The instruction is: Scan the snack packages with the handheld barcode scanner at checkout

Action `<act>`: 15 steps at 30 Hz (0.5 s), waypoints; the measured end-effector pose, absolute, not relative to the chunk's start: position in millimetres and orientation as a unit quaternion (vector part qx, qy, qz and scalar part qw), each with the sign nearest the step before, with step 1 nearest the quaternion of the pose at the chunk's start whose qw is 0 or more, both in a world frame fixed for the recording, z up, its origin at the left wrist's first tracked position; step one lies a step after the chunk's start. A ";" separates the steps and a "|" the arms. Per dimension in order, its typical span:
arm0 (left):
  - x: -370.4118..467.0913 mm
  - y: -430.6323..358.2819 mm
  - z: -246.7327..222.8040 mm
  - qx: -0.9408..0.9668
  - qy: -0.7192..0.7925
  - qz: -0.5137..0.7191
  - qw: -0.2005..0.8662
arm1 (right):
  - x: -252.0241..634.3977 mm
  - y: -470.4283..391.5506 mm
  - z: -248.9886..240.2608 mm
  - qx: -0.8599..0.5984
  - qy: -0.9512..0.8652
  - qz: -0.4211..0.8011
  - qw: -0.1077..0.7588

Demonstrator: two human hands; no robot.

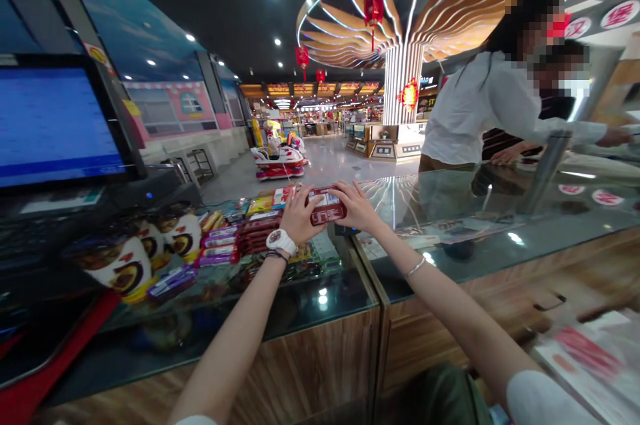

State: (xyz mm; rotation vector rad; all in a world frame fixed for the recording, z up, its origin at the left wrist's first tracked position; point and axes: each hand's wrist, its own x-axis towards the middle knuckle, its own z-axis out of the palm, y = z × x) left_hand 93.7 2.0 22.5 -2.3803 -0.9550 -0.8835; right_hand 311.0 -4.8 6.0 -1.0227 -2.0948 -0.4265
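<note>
Your left hand and right hand grip the 2 ends of a dark-red printed snack packet, fingers partly curled and closed against it. You have it raised just right of the stack of brown packets on the glass countertop. Left of that stack lie purple-wrapped bars; farther left stand 3 printed cups, and 1 loose purple packet lies nearer you. Behind the stack is a yellow packet. Well beyond the stack sits a kiddie ride; well to its right stands a person in a white shirt.
</note>
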 end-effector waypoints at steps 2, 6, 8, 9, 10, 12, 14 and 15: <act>91.4 2.3 20.7 -0.860 -0.347 -0.309 0.213 | 307.4 -2.7 0.6 -0.394 -0.819 -0.164 0.383; 91.3 -0.7 18.9 -0.859 -0.352 -0.305 0.214 | 305.7 -2.6 -7.1 -0.391 -0.821 -0.155 0.386; 91.7 -2.3 18.1 -0.857 -0.356 -0.305 0.216 | 306.6 -3.9 -8.8 -0.389 -0.824 -0.151 0.383; 91.7 -2.9 17.7 -0.856 -0.358 -0.304 0.216 | 307.7 -4.8 -9.3 -0.385 -0.826 -0.150 0.382; 91.5 -3.2 17.2 -0.855 -0.360 -0.304 0.216 | 309.3 -5.9 -9.5 -0.380 -0.829 -0.148 0.381; 90.4 -3.1 16.3 -0.852 -0.364 -0.308 0.216 | 315.0 -8.0 -9.3 -0.369 -0.835 -0.139 0.385; 88.8 -2.2 15.7 -0.848 -0.368 -0.313 0.216 | 324.7 -9.1 -8.1 -0.365 -0.830 -0.122 0.404; 88.0 -1.5 15.6 -0.847 -0.371 -0.314 0.216 | 331.1 -9.0 -7.1 -0.367 -0.823 -0.112 0.419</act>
